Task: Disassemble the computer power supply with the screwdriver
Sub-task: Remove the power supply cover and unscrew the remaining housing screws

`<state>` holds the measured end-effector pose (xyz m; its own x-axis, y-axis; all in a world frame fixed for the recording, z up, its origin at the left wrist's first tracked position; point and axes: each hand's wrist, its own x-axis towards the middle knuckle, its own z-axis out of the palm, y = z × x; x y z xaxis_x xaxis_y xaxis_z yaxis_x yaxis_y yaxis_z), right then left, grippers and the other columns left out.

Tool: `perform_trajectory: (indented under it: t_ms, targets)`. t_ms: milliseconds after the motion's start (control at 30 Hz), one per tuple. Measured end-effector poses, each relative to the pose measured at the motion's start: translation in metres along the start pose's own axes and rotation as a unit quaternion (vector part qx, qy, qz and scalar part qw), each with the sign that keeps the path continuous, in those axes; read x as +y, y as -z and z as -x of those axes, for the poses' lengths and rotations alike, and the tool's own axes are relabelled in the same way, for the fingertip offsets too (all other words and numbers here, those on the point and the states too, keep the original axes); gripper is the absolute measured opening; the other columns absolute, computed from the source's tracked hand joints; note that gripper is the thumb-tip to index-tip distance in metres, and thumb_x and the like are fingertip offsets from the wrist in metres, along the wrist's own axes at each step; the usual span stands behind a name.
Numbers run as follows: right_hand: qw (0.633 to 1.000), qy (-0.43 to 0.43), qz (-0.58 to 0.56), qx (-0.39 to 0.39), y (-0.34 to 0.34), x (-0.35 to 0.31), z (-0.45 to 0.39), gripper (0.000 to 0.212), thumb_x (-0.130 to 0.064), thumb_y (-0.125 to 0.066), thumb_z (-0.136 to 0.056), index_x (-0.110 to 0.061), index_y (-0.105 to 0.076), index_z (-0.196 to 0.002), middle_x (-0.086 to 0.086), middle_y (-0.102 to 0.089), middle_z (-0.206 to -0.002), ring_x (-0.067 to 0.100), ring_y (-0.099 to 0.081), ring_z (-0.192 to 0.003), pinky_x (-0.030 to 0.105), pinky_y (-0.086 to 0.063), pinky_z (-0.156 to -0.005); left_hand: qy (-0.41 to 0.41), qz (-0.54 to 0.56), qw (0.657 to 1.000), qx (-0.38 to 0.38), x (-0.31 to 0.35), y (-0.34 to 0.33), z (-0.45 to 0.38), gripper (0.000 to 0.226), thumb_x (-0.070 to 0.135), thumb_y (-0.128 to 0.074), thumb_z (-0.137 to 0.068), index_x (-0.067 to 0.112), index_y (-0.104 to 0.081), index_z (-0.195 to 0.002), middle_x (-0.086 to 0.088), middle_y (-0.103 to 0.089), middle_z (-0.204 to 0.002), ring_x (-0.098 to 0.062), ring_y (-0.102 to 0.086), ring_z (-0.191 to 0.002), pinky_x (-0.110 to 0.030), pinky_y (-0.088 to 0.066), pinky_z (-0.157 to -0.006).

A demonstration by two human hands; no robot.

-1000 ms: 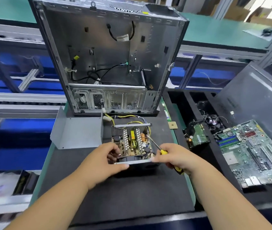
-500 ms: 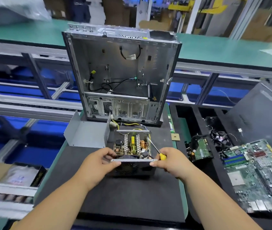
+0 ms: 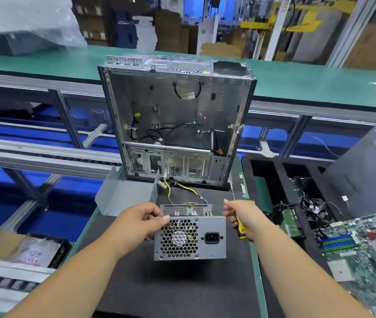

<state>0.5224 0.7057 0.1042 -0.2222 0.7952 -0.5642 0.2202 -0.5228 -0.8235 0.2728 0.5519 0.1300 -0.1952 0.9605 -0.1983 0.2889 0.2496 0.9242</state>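
Both hands have the power supply tipped up above the black mat, its fan grille and socket facing the person. The left hand pinches its upper left corner (thumb on the front face). The right hand touches the upper right corner with fingers curled round the yellow-handled screwdriver.

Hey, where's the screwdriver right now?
In the right hand, its yellow-handled screwdriver pointing down beside the power supply's right edge, left of the motherboard.
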Motion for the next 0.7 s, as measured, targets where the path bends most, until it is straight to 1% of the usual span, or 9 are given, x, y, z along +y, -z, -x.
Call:
perform_trajectory:
  t_ms: [100,200,267,333,400,467,533,600,700]
  targets:
    - [0.999,-0.041,0.021,0.025,-0.012,-0.003,-0.025,0.027,-0.027,-0.056,-0.100,-0.013,-0.056,-0.077,0.001,-0.053,-0.070,0.009,-0.036,-0.050,0.018,-0.031,-0.044,0.000,-0.004,1.000,-0.024,-0.001,0.002,0.001,0.014,0.031,-0.074,-0.087,0.022,-0.067,-0.079,0.005,-0.059,-0.067,-0.006,-0.058,-0.061,-0.020,-0.049,-0.057]
    - [0.997,-0.064,0.041,0.011,-0.022,-0.006,-0.039,0.025,-0.029,-0.060,-0.098,-0.012,-0.060,-0.080,0.002,-0.056,-0.069,0.011,-0.039,-0.053,0.022,-0.034,-0.051,0.007,-0.007,1.000,-0.023,0.001,0.003,0.002,0.014,0.033,-0.074,-0.086,0.023,-0.067,-0.080,0.006,-0.059,-0.068,-0.005,-0.058,-0.061,-0.020,-0.049,-0.059]
    - [0.995,-0.078,0.058,-0.011,-0.028,-0.008,-0.045,0.025,-0.033,-0.063,-0.096,-0.012,-0.061,-0.083,0.002,-0.050,-0.066,0.014,-0.038,-0.054,0.026,-0.034,-0.053,0.009,-0.013,1.000,-0.023,0.003,0.004,0.002,0.014,0.034,-0.074,-0.086,0.023,-0.067,-0.081,0.007,-0.059,-0.069,-0.004,-0.057,-0.062,-0.019,-0.049,-0.059]
    - [0.993,-0.094,0.068,-0.032,-0.031,-0.008,-0.049,0.024,-0.032,-0.066,-0.094,-0.011,-0.064,-0.084,0.003,-0.047,-0.065,0.014,-0.039,-0.052,0.027,-0.036,-0.050,0.014,-0.012,1.000,-0.021,0.005,0.004,0.003,0.015,0.033,-0.073,-0.087,0.021,-0.067,-0.083,0.007,-0.058,-0.069,-0.003,-0.056,-0.061,-0.018,-0.049,-0.058]
    - [0.991,-0.105,0.059,-0.057,-0.031,-0.007,-0.051,0.020,-0.028,-0.067,-0.094,-0.009,-0.069,-0.086,0.003,-0.049,-0.061,0.012,-0.038,-0.045,0.022,-0.035,-0.042,0.018,-0.007,1.000,-0.021,0.007,0.003,0.003,0.017,0.032,-0.073,-0.087,0.017,-0.067,-0.085,0.008,-0.056,-0.067,-0.003,-0.055,-0.060,-0.017,-0.048,-0.057]
    - [0.990,-0.121,0.034,-0.070,-0.029,-0.007,-0.051,0.019,-0.026,-0.071,-0.091,-0.008,-0.066,-0.087,0.002,-0.047,-0.060,0.012,-0.035,-0.044,0.021,-0.033,-0.041,0.019,-0.005,1.000,-0.022,0.010,0.002,0.002,0.019,0.030,-0.072,-0.088,0.013,-0.066,-0.088,0.009,-0.055,-0.065,-0.002,-0.054,-0.057,-0.015,-0.046,-0.055]
    - [0.989,-0.131,0.013,-0.063,-0.026,-0.005,-0.051,0.025,-0.028,-0.078,-0.085,-0.009,-0.061,-0.084,0.004,-0.047,-0.064,0.016,-0.038,-0.051,0.027,-0.038,-0.049,0.020,0.004,1.000,-0.014,0.012,0.000,0.002,0.020,0.026,-0.071,-0.089,0.008,-0.065,-0.090,0.008,-0.055,-0.062,-0.001,-0.053,-0.053,-0.012,-0.044,-0.052]
    - [0.991,-0.128,0.000,-0.044,-0.021,-0.001,-0.052,0.028,-0.027,-0.080,-0.083,-0.007,-0.061,-0.080,0.007,-0.049,-0.070,0.021,-0.043,-0.061,0.031,-0.041,-0.059,0.020,0.011,1.000,-0.005,0.013,-0.002,0.001,0.020,0.023,-0.070,-0.090,0.003,-0.064,-0.090,0.007,-0.055,-0.061,0.000,-0.052,-0.050,-0.010,-0.041,-0.049]
    - [0.991,-0.122,-0.036,-0.041,-0.012,0.008,-0.055,0.019,-0.020,-0.073,-0.089,-0.004,-0.066,-0.082,0.007,-0.057,-0.074,0.021,-0.044,-0.065,0.031,-0.039,-0.062,0.021,0.017,1.000,-0.002,0.013,-0.003,0.000,0.020,0.021,-0.069,-0.091,0.002,-0.063,-0.090,0.007,-0.054,-0.060,0.000,-0.051,-0.048,-0.009,-0.040,-0.048]
